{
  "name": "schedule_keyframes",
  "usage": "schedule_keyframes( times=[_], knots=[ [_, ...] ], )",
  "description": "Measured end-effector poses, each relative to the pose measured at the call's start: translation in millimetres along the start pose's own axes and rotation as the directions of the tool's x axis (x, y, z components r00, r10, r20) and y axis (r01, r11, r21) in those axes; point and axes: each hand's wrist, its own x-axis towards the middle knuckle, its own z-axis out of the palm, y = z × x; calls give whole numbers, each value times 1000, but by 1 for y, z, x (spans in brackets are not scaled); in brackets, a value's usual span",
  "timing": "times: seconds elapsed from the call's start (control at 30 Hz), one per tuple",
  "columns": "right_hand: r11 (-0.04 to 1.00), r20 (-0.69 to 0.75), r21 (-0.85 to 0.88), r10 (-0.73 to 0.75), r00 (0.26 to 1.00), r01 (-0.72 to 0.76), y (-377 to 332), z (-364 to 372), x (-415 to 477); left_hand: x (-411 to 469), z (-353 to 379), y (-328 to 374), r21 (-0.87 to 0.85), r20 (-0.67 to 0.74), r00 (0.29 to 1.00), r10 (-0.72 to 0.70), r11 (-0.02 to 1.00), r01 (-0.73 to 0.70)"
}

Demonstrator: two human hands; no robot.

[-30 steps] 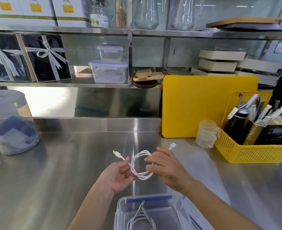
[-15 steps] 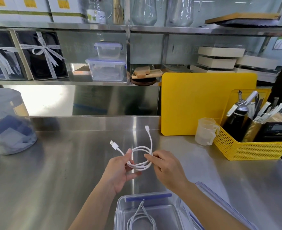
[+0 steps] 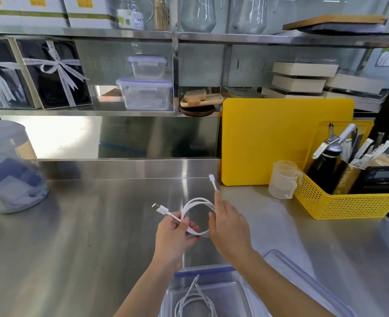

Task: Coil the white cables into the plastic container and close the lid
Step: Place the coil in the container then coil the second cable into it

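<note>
A white cable [image 3: 197, 202] is wound into a small loop above the steel counter. My left hand [image 3: 175, 234] pinches the loop at its lower left, with a USB plug sticking out to the left. My right hand [image 3: 229, 225] holds the loop's right side, index finger raised along the free end, whose small plug points up. Below my hands stands the clear plastic container [image 3: 239, 287] with a blue-edged rim, open, with another coiled white cable [image 3: 193, 300] inside. Its clear lid [image 3: 303, 282] lies flat to the right of it.
A yellow basket [image 3: 349, 202] of utensils and a small measuring cup [image 3: 282, 179] stand at the right, before a yellow cutting board [image 3: 280, 140]. A lidded translucent tub [image 3: 8, 168] sits at the left. Shelves with boxes and containers run along the back.
The view has tilted slightly down. My right hand has slid along the loop and its index finger now points up along the free end. The loop has stayed the same size.
</note>
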Motion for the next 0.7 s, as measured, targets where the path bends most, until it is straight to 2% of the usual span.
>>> schedule_keyframes(
  times=[0.1, 0.17, 0.27, 0.33, 0.4, 0.47, 0.5, 0.57, 0.63, 0.7],
  knots=[
    [992, 118, 91, 75, 990, -86, 4, 3, -1, -2, 0, -3, 80, 26, 1000, 15, 997, -17],
    [971, 140, 174, 143, 980, -167, 8, 2, -1, -3, 0, -4, 157, 46, 998, 44, 986, -50],
    [919, 214, 259, 245, 946, -297, 9, 0, 1, -4, 1, -6, 363, 100, 985, 141, 917, -168],
    [868, 273, 343, 274, 922, -360, 8, 2, 1, -2, 1, -5, 425, 139, 978, 155, 883, -201],
    [773, 367, 454, 291, 884, -443, 9, 1, 1, 1, 1, -3, 404, 148, 981, 128, 897, -178],
    [662, 450, 547, 284, 847, -512, 11, -1, 3, 2, 1, -1, 303, 139, 987, 75, 946, -115],
    [657, 462, 553, 269, 845, -512, 12, -4, 2, 2, 0, 0, 241, 147, 988, 47, 967, -82],
    [771, 424, 491, 196, 884, -406, 13, -7, 1, 0, -1, 3, 179, 161, 987, 4, 983, -33],
    [948, 332, 288, 38, 943, -139, 13, -7, -1, -1, -2, 4, 149, 182, 983, -32, 989, 4],
    [988, 156, 33, -154, 976, 151, 12, -7, -3, 1, -3, 5, 124, 211, 975, -73, 991, 47]
  ],
)
